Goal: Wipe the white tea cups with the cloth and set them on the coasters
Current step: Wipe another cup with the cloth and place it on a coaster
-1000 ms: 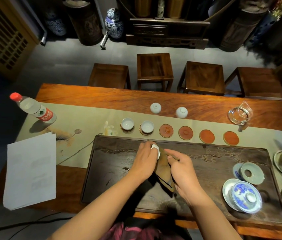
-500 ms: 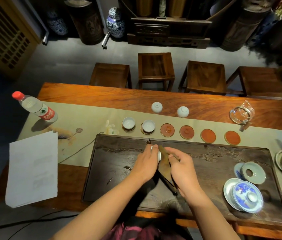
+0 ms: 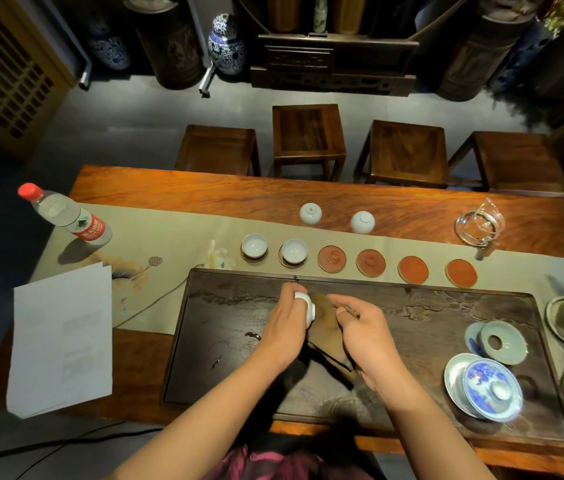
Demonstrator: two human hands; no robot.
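You hold white cup [image 3: 304,304] on its side in left hand [image 3: 285,329], fingers clamped round it — mouth faces cloth [image 3: 325,327]. Right hand [image 3: 365,336] pinches cloth shut against cup. Judged: mid-wipe, above tray [image 3: 446,306]. Third coaster [image 3: 332,259] nearest free — two cups wait upturned behind.

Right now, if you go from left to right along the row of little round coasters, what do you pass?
Cup on first coaster → cup on second coaster → empty patterned coaster → second empty patterned coaster → plain orange coaster → last plain orange coaster.
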